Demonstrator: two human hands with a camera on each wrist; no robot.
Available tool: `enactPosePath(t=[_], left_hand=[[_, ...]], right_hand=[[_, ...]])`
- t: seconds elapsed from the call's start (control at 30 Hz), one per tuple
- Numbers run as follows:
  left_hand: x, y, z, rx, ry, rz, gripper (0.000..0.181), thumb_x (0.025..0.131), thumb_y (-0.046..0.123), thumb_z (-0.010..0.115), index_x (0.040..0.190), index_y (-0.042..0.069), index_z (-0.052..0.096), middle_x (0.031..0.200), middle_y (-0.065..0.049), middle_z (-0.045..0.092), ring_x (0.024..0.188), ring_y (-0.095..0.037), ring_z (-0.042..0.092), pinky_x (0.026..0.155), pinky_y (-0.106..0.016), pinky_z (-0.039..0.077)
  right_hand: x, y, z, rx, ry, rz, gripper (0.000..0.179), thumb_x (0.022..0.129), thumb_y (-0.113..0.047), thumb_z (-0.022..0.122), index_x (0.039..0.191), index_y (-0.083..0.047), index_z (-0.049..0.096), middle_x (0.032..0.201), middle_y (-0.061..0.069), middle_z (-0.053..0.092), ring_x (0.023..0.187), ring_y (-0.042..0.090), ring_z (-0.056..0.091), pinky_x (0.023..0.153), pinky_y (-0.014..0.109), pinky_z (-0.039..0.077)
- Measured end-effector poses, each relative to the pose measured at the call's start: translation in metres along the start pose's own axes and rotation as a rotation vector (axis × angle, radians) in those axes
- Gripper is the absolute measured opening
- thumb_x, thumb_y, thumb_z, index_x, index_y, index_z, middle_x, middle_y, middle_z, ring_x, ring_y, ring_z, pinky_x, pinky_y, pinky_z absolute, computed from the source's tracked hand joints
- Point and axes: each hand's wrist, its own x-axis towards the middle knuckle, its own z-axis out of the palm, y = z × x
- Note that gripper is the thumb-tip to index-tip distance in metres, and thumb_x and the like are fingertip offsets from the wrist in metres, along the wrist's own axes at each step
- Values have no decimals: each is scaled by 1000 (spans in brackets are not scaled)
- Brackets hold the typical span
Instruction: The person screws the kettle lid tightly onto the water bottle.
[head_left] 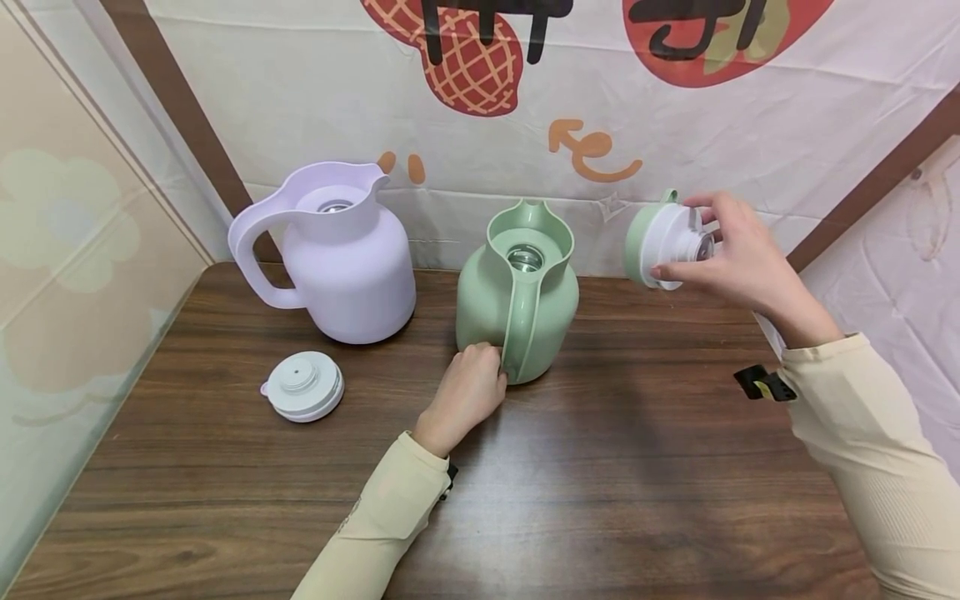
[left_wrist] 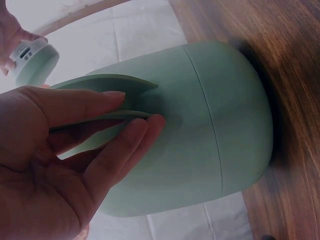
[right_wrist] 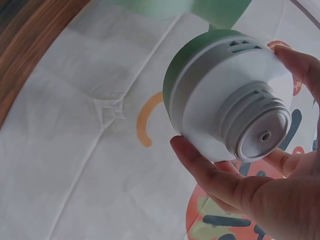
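A green thermos jug (head_left: pixel 480 300) stands upright on the table, its round mouth uncovered and its handle toward me. My left hand (head_left: pixel 467 387) grips the lower part of the handle; in the left wrist view the thumb and fingers close around the handle (left_wrist: pixel 107 82) from both sides. Off to the right, my right hand (head_left: pixel 750 258) holds a green and white lid (head_left: pixel 660 242) up in the air, tilted on its side. The right wrist view shows the lid's threaded white stem (right_wrist: pixel 255 122) facing the palm, with fingertips at the lid's rim.
At the left stands a lilac thermos jug (head_left: pixel 348 267), also uncovered, with its handle to the left. In front of it a white lid (head_left: pixel 303 385) lies upside down on the brown wooden table (head_left: pixel 600 500). A printed white cloth (head_left: pixel 300 100) hangs behind the table.
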Motion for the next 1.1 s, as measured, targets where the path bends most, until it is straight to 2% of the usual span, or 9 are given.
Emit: enactPosePath(t=[0.27, 0.5, 0.8, 1.1], left_hand=[[0, 0, 0, -5, 1, 1, 18, 75, -4, 61, 60, 3, 55, 63, -9, 53, 60, -26, 58, 56, -38, 48], [0, 0, -1, -2, -2, -2, 19, 75, -3, 61, 58, 3, 54, 62, -9, 53, 59, -26, 57, 55, -38, 47], [0, 1, -1, -8, -6, -5, 21, 75, -3, 62, 57, 4, 53, 63, -9, 54, 59, -26, 58, 56, -38, 47], [1, 0, -1, -10, -10, -9, 21, 75, -3, 61, 58, 4, 53, 63, -9, 54, 59, -26, 58, 55, -38, 47]], right_hand=[[6, -14, 0, 33, 16, 3, 80, 69, -32, 77, 129, 0, 35, 116, 20, 42, 100, 36, 44, 75, 43, 35], [13, -22, -1, 50, 35, -27, 76, 70, -27, 77, 127, 1, 35, 115, 20, 42, 98, 34, 44, 74, 40, 35], [19, -34, -2, 54, 40, 14, 79, 70, -32, 76, 129, -1, 33, 119, 17, 42, 97, 31, 45, 74, 35, 36], [27, -43, 2, 87, 66, 18, 79, 69, -30, 77, 128, -1, 34, 115, 13, 42, 95, 23, 44, 73, 29, 38]])
